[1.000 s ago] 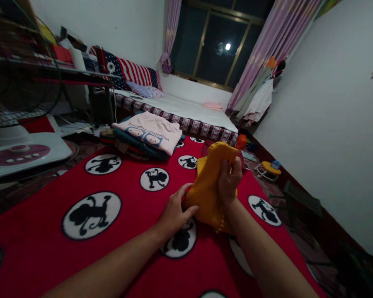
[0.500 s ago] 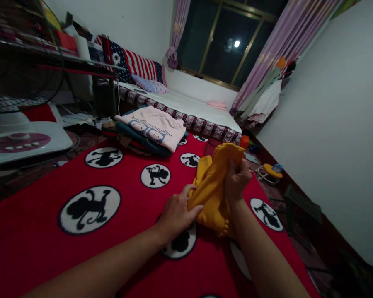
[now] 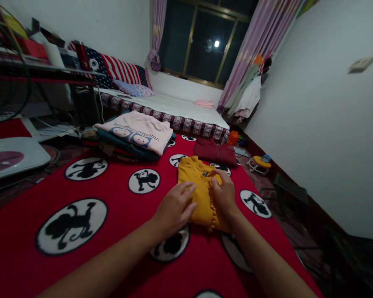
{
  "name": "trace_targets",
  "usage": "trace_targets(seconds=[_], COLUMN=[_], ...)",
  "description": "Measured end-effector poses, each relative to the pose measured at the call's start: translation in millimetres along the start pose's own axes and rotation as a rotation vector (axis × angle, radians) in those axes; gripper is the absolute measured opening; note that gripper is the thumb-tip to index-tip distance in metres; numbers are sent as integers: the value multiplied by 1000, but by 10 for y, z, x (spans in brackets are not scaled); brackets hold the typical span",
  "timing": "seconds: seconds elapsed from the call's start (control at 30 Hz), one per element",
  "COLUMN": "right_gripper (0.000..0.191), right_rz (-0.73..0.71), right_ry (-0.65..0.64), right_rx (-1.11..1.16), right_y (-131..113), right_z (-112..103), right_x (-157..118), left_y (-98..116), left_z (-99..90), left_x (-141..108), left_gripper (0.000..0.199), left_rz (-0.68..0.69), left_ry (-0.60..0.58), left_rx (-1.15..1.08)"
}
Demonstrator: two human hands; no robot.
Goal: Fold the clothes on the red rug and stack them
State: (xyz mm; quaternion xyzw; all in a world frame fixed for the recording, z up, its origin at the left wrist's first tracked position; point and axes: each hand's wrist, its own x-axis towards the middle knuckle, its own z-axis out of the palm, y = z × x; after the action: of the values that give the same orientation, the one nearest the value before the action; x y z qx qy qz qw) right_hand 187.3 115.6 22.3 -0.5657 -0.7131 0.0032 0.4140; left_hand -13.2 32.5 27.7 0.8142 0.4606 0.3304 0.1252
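Observation:
A yellow shirt [image 3: 200, 203] with a row of small bobbles lies folded on the red blanket [image 3: 118, 223], its collar towards the far side. My left hand [image 3: 176, 207] rests at the shirt's left edge, fingers stretched out over the cloth. My right hand [image 3: 225, 190] is on the shirt's right part near the collar, fingers extended and slightly bent, partly covering that side. Just beyond the shirt lies a folded dark red garment [image 3: 215, 151].
Folded clothes with a pink sweatshirt [image 3: 139, 130] on top are stacked at the blanket's far left. Behind is a bed [image 3: 164, 103] under the window. A desk [image 3: 49, 68] stands left; a yellow-topped stool [image 3: 261, 161] and a dark chair [image 3: 287, 190] stand right.
My right hand has lowered the raised part of the yellow shirt and let go of it. The shirt now lies flatter with its collar showing. The view has shifted right.

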Motion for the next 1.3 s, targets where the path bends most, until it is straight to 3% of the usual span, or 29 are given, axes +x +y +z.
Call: trace_targets(seconds=[0.1, 0.2, 0.27, 0.37, 0.57, 0.73, 0.83, 0.93, 1.13, 1.3], right_gripper=[47, 57, 57, 54, 57, 58, 58, 61, 70, 67], right_rz=[63, 171, 199, 220, 343, 393, 402, 479, 575, 452], right_ry=[-249, -448, -489, -428, -177, -179, -203, -260, -301, -249], right_rx=[-171, -355, -407, -394, -410, -458, -422, -355, -117, 31], right_y=[82, 161, 195, 207, 170, 171, 129, 59, 124, 169], right_z=[-12, 64, 111, 147, 64, -191, -332, -386, -278, -249], right_x=[-136, -135, -102, -76, -180, -365, -395, -319, -216, -255], left_y=[32, -112, -247, -385, -429, -446, -400, -337, -295, -118], left_z=[210, 409, 489, 553, 590, 347, 134, 18, 70, 87], left_x=[308, 663, 838, 952, 818, 387, 144, 85, 253, 188], left_gripper=[58, 68, 71, 67, 58, 64, 58, 58, 72, 69], left_rz=[30, -100, -173, -188, -196, -344, -310, -359, -577, -561], left_ry=[-148, -245, -277, -245, -80, 67, 73, 44, -5, -20], left_rx=[63, 148, 196, 240, 200, 229, 226, 109, -164, -142])
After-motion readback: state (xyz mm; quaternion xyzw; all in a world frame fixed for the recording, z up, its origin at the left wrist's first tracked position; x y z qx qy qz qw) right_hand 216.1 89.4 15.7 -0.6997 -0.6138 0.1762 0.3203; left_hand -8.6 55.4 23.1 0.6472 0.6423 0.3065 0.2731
